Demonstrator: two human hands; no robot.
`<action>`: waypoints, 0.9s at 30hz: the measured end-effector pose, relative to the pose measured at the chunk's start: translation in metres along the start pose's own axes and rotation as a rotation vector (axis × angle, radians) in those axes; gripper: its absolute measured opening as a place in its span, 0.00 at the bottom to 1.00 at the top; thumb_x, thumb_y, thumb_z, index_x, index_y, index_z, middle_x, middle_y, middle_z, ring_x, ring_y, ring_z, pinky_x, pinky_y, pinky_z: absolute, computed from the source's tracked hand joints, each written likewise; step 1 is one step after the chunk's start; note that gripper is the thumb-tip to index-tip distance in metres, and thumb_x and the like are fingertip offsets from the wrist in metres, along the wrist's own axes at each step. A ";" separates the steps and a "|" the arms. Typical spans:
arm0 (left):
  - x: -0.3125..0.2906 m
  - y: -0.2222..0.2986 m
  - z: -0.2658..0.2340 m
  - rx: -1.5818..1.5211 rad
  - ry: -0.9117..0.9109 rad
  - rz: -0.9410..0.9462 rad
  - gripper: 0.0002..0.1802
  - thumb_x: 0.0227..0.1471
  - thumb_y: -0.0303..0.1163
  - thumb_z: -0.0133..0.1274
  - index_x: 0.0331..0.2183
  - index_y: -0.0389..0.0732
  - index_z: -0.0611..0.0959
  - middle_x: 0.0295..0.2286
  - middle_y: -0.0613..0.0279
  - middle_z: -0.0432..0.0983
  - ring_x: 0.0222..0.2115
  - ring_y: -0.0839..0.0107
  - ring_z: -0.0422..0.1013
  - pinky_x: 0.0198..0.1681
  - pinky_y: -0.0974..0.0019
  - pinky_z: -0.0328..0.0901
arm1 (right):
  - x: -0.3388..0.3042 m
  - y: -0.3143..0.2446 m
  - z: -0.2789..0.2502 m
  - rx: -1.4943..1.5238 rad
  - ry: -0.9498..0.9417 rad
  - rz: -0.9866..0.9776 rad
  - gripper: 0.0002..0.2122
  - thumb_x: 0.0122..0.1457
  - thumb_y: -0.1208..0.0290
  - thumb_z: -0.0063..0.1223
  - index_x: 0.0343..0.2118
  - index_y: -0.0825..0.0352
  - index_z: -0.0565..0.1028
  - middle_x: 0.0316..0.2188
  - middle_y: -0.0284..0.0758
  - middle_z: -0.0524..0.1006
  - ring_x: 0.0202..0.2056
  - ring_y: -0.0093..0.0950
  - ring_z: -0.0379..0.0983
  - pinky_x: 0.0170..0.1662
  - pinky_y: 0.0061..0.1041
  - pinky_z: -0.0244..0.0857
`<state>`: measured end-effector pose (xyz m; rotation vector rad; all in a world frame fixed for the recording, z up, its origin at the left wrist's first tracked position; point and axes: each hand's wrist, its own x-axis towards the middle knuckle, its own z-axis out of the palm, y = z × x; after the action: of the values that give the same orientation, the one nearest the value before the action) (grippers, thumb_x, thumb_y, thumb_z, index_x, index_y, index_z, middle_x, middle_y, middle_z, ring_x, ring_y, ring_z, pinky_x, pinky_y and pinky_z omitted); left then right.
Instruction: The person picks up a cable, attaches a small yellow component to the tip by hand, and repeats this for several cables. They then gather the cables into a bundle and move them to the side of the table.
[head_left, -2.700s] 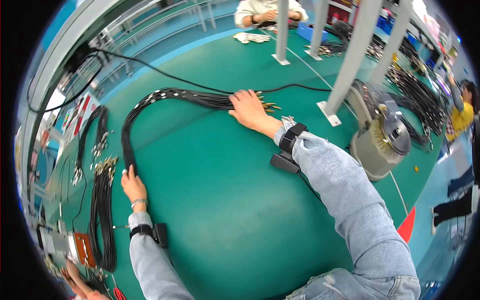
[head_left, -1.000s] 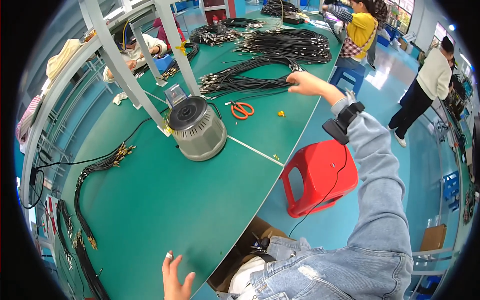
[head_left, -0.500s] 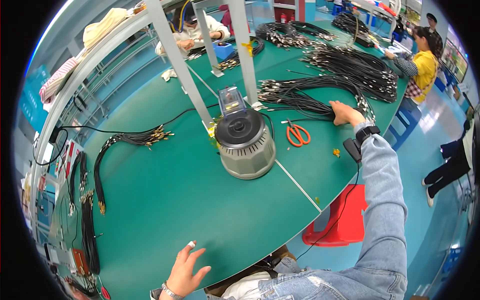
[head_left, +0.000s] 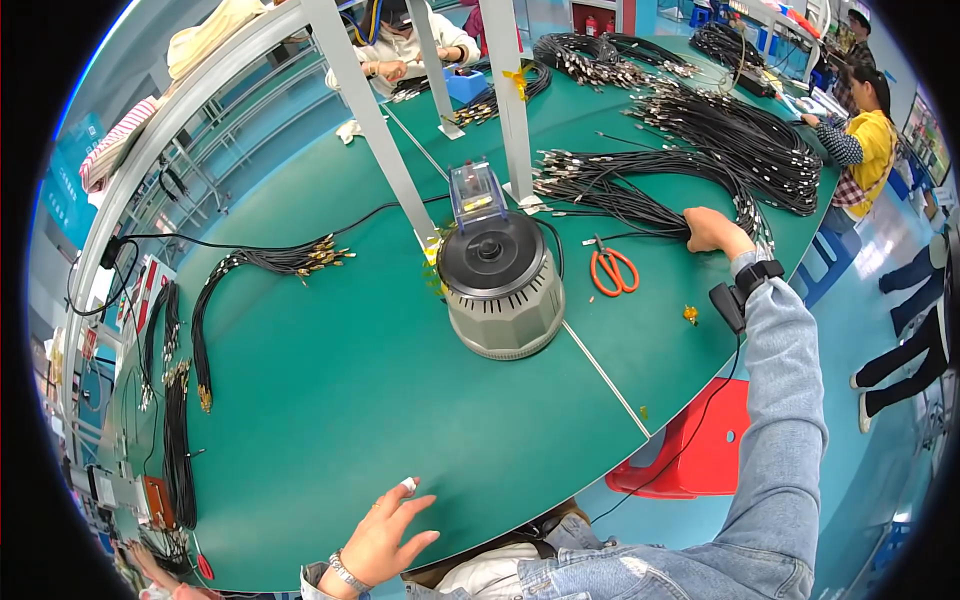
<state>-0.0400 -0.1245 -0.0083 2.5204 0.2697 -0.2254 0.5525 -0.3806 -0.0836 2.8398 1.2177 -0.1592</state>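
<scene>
- The curved bundle of black cables [head_left: 650, 207] lies on the green table [head_left: 300, 430], ahead of me to the right, beyond the grey round machine [head_left: 505, 300]
- My right hand [head_left: 715, 232] is at the bundle's near side, fingers curled downward; I cannot tell whether they close on any cable
- My left hand [head_left: 378, 540] is open near the table's front edge, fingers spread, holding nothing
- Orange-handled snips [head_left: 606, 258] lie just this side of the bundle
- A bigger cable pile [head_left: 740, 140] sits behind it
- Far to my left, another cable bundle [head_left: 275, 261] bends across the tabletop
</scene>
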 end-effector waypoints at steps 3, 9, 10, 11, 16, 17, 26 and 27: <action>-0.002 0.003 -0.001 -0.040 -0.015 -0.024 0.24 0.44 0.33 0.57 0.45 0.40 0.72 0.48 0.47 0.60 0.46 0.53 0.64 0.47 0.59 0.63 | -0.003 -0.003 0.002 0.036 0.034 0.064 0.10 0.35 0.75 0.51 0.23 0.75 0.72 0.25 0.51 0.74 0.31 0.48 0.71 0.34 0.38 0.66; 0.004 0.008 -0.005 -0.100 -0.038 -0.056 0.24 0.44 0.31 0.57 0.45 0.38 0.72 0.49 0.47 0.60 0.49 0.54 0.62 0.50 0.59 0.61 | -0.003 0.003 -0.001 0.068 0.105 0.127 0.12 0.34 0.72 0.50 0.22 0.75 0.72 0.25 0.52 0.74 0.31 0.48 0.72 0.35 0.38 0.67; 0.007 0.009 -0.006 -0.095 -0.050 -0.050 0.24 0.44 0.31 0.57 0.45 0.38 0.72 0.49 0.47 0.60 0.49 0.54 0.62 0.50 0.59 0.61 | -0.003 0.005 -0.002 0.100 0.140 0.144 0.12 0.34 0.71 0.50 0.22 0.75 0.73 0.25 0.52 0.74 0.31 0.48 0.72 0.35 0.37 0.67; 0.010 0.012 -0.006 -0.100 -0.057 -0.044 0.24 0.44 0.31 0.57 0.45 0.38 0.72 0.49 0.47 0.60 0.49 0.54 0.62 0.50 0.59 0.61 | -0.003 0.007 -0.005 0.130 0.176 0.159 0.12 0.34 0.71 0.51 0.23 0.75 0.73 0.25 0.52 0.74 0.31 0.47 0.72 0.35 0.37 0.67; 0.020 0.028 -0.012 -0.141 -0.105 -0.028 0.23 0.44 0.31 0.57 0.45 0.39 0.73 0.50 0.48 0.60 0.49 0.54 0.62 0.50 0.60 0.61 | -0.016 0.014 -0.038 0.334 0.377 0.164 0.14 0.35 0.69 0.53 0.25 0.74 0.74 0.24 0.50 0.75 0.31 0.45 0.73 0.34 0.36 0.67; 0.022 0.030 -0.013 -0.155 -0.116 -0.034 0.23 0.45 0.31 0.57 0.45 0.39 0.73 0.50 0.48 0.60 0.49 0.54 0.62 0.50 0.60 0.61 | -0.020 0.012 -0.047 0.337 0.380 0.170 0.14 0.35 0.69 0.53 0.25 0.74 0.74 0.24 0.50 0.75 0.31 0.45 0.73 0.34 0.36 0.67; 0.038 0.042 -0.015 -0.248 -0.160 0.117 0.21 0.47 0.33 0.55 0.45 0.40 0.73 0.50 0.52 0.62 0.48 0.55 0.63 0.47 0.60 0.63 | -0.050 0.018 -0.118 0.452 0.713 0.047 0.14 0.43 0.67 0.57 0.28 0.75 0.74 0.17 0.36 0.73 0.19 0.25 0.69 0.25 0.25 0.63; 0.043 0.043 -0.015 -0.285 -0.181 0.173 0.21 0.48 0.32 0.54 0.45 0.40 0.73 0.49 0.51 0.62 0.49 0.55 0.63 0.49 0.60 0.61 | -0.055 0.016 -0.122 0.520 0.819 0.010 0.14 0.45 0.67 0.57 0.28 0.75 0.73 0.15 0.31 0.71 0.17 0.20 0.66 0.22 0.22 0.61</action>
<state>0.0129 -0.1446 0.0174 2.2095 0.0092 -0.3203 0.5356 -0.4203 0.0440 3.5013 1.4184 0.9054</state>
